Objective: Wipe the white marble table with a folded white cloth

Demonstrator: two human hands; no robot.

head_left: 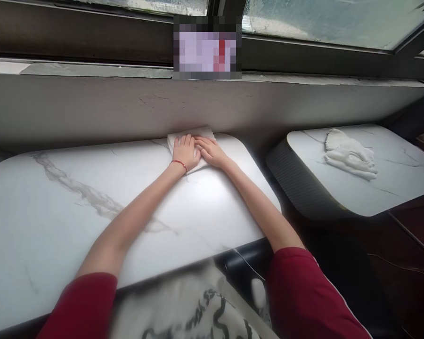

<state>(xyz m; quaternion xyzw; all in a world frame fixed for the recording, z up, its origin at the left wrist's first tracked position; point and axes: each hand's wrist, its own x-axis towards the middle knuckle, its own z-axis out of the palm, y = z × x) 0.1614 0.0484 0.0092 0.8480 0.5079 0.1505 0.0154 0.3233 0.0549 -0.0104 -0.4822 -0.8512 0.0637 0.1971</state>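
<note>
A white cloth [205, 132] lies at the far edge of a white marble-patterned table [92, 179], close to the wall. Pressed flat on it is my left hand [184, 153], fingers stretched forward, with a red bracelet at the wrist. My right hand [212, 152] rests on the cloth's right side, its fingers extended to the left and touching the left hand. Both palms face down, and the cloth's middle is hidden beneath them.
A second white table [314, 174] stands to the right, bearing a crumpled white towel [351, 155]. Behind the tables runs a pale wall [102, 103] under a window ledge [102, 70]. A blurred-out patch [205, 49] covers something on the ledge.
</note>
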